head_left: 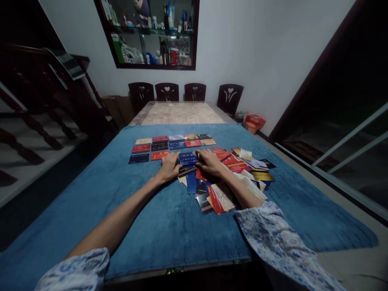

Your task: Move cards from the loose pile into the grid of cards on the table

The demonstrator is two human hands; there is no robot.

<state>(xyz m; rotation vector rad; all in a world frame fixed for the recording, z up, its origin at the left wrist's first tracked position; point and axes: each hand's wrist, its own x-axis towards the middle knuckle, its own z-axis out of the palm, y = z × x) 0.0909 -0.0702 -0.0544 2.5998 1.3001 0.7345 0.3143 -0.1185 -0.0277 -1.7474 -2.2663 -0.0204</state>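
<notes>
A dark blue bank card [188, 158] lies flat between my two hands, at the right end of the nearest row of cards. My left hand [170, 166] grips its left edge, thumb and fingers bent in, close beside a red card [159, 155]. At the card's right edge is my right hand [209, 162], its fingers curled against it. Rows of cards lie side by side beyond, among them a black card [159, 146] and a cream card [143, 141]. A loose heap of overlapping cards [222, 196] spreads under and around my right wrist, partly hidden by my forearm.
A blue cloth [130, 218] covers the near part of the table, and the far part shows a marble-patterned top [178, 113]. Several dark chairs [195, 92] stand at the far end. A red bag [255, 120] sits on the floor beyond the right side.
</notes>
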